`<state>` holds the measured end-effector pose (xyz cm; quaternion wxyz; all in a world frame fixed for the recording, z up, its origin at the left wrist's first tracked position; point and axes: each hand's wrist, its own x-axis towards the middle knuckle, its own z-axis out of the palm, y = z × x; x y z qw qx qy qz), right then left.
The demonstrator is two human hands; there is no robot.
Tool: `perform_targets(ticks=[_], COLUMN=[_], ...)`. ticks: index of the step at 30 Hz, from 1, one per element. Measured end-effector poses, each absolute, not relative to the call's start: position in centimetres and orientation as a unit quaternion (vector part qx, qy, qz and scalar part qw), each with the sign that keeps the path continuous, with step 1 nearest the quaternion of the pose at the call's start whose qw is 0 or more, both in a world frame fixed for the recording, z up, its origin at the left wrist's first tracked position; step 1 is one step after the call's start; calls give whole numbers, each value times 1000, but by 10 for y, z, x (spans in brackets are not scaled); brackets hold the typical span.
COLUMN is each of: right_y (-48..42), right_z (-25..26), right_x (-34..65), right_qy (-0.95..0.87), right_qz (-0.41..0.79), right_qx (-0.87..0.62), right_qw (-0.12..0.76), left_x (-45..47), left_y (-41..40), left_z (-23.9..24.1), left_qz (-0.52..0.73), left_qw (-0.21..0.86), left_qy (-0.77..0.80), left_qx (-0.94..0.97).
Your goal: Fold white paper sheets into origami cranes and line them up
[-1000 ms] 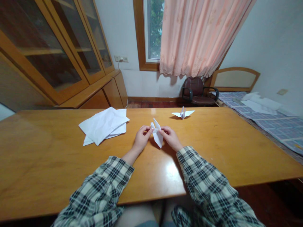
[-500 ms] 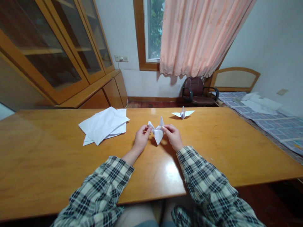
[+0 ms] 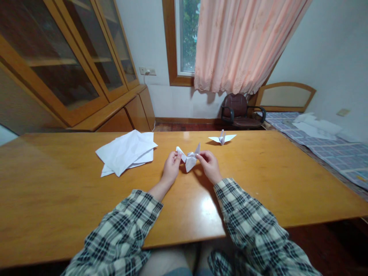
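Observation:
A folded white paper crane (image 3: pixel 191 161) is held between my two hands, just above the table. My left hand (image 3: pixel 171 166) pinches the narrow folded point on its left side. On the other side, the fingertips of my right hand (image 3: pixel 211 165) are closed on the crane near its upright right point. One broad flap hangs down between the hands. Another paper crane (image 3: pixel 222 138) stands beyond my right hand with its wings spread.
Several loose white paper sheets (image 3: pixel 126 151) lie overlapping left of my hands on the wooden table (image 3: pixel 258 184). A glass-door cabinet (image 3: pixel 86 57) stands at the left. Behind the table are an armchair (image 3: pixel 237 109) and, to the right, a bed (image 3: pixel 319 147).
The crane's left point has swung outward to the left with my left fingers, and its lower flap has tilted and risen slightly. My right hand has barely moved.

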<state>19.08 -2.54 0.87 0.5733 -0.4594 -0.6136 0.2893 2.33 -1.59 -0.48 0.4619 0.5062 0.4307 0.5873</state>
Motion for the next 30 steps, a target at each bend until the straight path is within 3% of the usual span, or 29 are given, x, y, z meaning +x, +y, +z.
perform_targets(ticks=[11,20,30], right_y=[-23,-24,-26], right_z=[0,6,5], right_x=[186,191,187], right_qy=[-539,-637,-624], right_qz=[420,314,352], right_qx=[-419,-445,-435], right_qw=[598,545,545], left_x=[26,27,26], left_y=[-15,-20,-21], left_z=[-10,-4,-2], left_qz=[604,577,555], left_qw=[523,482,489], left_qy=[429,409,431], left_qx=[422,517,517])
